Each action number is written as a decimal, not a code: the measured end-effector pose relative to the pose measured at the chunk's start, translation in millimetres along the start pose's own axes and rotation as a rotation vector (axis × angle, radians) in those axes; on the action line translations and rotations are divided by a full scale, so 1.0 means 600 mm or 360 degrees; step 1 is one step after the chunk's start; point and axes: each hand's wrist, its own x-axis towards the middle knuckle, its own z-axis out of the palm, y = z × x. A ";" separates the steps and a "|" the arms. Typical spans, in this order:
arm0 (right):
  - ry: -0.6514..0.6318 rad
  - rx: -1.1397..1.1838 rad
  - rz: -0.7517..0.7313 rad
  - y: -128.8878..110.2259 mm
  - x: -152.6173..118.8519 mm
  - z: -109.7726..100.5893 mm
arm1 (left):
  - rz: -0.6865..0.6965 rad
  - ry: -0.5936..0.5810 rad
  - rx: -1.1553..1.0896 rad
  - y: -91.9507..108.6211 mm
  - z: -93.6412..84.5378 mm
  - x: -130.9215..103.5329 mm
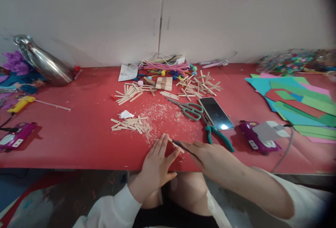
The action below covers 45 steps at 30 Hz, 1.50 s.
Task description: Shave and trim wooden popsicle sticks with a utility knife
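My left hand [156,161] lies with fingers stretched out at the table's front edge, its fingertips pressing on the far end of a pale wooden craft stick [179,147]. In my right hand [210,156] is a dark, slim knife [181,145], its blade lying along the stick; the handle is mostly hidden by the fingers. Pale wood shavings [160,116] are scattered just beyond both hands. A small heap of craft sticks [128,124] lies left of the shavings. Grey-green scissors [190,109] and teal-handled pliers [219,137] rest to the right.
More craft sticks [201,86] and a bundled stack [164,83] lie farther back on the red tabletop [89,126]. A phone [216,113], a purple power strip [258,138] and coloured paper [296,98] are right. Left stand a steel jug [49,63] and a yellow glue gun [21,104].
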 end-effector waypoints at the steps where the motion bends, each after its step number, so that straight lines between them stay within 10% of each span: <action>1: 0.0005 0.0001 0.0011 0.000 0.000 -0.001 | -0.0004 0.0004 0.0001 0.000 0.000 0.000; 33: -0.0488 -0.0450 -0.0112 -0.035 0.048 -0.046 | -0.0042 -0.0065 -0.0017 -0.004 0.011 0.002; 45: 0.0021 -0.0645 0.0030 -0.067 -0.012 0.026 | -0.0009 -0.0003 0.0012 -0.004 0.008 -0.002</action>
